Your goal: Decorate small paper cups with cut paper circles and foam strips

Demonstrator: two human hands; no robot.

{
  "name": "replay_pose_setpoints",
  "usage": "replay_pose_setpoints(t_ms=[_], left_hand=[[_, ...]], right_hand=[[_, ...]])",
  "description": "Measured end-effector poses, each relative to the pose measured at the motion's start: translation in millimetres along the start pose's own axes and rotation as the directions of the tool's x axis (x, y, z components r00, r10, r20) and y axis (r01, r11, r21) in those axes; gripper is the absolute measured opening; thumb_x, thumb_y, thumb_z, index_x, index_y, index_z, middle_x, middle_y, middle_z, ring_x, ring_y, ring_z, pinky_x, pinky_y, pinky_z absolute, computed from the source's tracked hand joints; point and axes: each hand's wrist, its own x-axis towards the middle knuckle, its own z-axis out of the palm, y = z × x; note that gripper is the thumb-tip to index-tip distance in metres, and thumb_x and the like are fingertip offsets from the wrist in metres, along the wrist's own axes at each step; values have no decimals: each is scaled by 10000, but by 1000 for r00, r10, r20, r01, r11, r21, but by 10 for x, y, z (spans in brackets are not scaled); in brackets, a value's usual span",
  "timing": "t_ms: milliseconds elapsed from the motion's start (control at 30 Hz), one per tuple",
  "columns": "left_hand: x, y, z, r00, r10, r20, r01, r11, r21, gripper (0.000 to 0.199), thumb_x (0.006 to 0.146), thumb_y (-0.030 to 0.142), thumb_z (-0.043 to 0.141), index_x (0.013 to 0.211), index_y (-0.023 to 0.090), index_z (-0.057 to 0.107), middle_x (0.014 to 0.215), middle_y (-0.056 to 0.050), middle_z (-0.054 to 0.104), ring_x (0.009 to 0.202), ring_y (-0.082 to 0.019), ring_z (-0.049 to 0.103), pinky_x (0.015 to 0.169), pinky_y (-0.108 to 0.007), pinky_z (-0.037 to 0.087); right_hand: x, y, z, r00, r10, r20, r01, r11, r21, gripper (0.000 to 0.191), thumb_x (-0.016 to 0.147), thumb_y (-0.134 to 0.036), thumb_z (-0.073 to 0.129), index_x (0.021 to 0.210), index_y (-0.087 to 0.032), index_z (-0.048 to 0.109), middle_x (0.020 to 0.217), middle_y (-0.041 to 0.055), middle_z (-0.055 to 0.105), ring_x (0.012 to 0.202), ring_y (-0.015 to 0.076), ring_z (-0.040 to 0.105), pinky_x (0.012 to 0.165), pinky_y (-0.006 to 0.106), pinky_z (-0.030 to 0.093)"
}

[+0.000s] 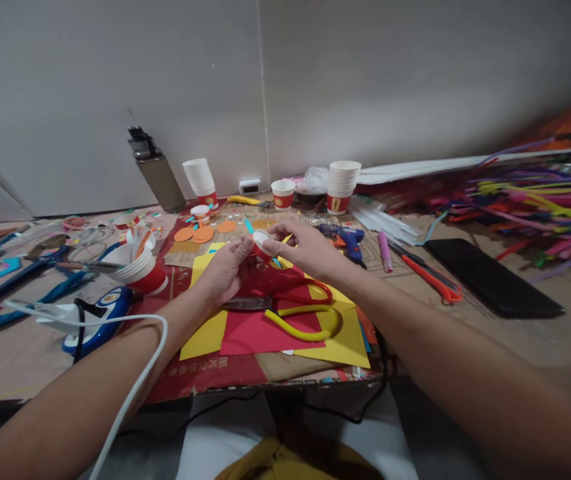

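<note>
- Head view: the left hand (228, 270) and right hand (302, 247) meet over the middle of the worktable (475, 353), pinching a small red-and-white cup piece (264, 245) between thumbs and fingers.
- Blue strips (249, 226) stick out from the cup piece.
- Just below the hands, yellow-and-red-handled scissors (305, 323) lie on red paper (245, 333), with yellow paper (202, 337) showing at both sides.
- The table's near edge runs beneath both forearms; the wall (175, 80) stands behind the far side.
- Stacked cups (344, 187), a single cup (283, 195) and a bottle (160, 177) line that far side.
- On the left, a white cable (138, 373) crosses the left forearm.
- On the right, brown surface shows between the right forearm and the black phone (492, 277).
</note>
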Motion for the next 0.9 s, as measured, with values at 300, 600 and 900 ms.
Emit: replay_pose_setpoints(t_ms=[300,600,900], left_hand=[[14,-40,-30,997,-45,-55,47,999,23,353,683,394,796,901,142,678,839,-41,736,759,-154,687,753,-282,576],[20,-24,-43,994,-75,-76,74,997,-13,269,750,361,749,904,154,673,797,-22,732,675,-128,680,727,-259,584],[31,-25,-65,993,-103,-49,103,995,-2,277,784,386,712,894,137,666,768,-40,728,673,-131,681,746,-263,582]], right_hand=[[28,26,25,998,56,39,-55,998,-37,341,800,-461,621,874,-134,685,771,25,642,660,124,520,596,262,340],[29,30,36,1000,18,21,-17,999,-33,341,790,-459,615,865,-130,670,700,0,577,630,107,463,577,255,284],[31,23,30,999,13,36,-12,1000,-21,345,784,-458,624,856,-122,659,690,0,562,616,100,446,569,254,265]])
